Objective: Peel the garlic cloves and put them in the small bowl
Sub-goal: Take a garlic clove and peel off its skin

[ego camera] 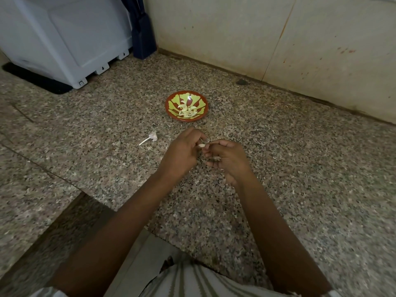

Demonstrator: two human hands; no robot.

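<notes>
A small red bowl point(169, 103) with a green leaf pattern sits on the granite counter, holding several peeled garlic cloves point(187, 110). In front of it, my left hand point(182, 152) and my right hand point(227, 159) meet above the counter. Both pinch one pale garlic clove point(201, 145) between their fingertips. My right hand's lower fingers are curled, with something pale showing between them.
A garlic stem with a bit of papery skin point(150, 138) lies on the granite counter point(107, 125) left of my hands. A white appliance point(64, 39) stands at the back left, a dark blue object point(142, 35) beside it. A tiled wall point(278, 39) runs behind the bowl.
</notes>
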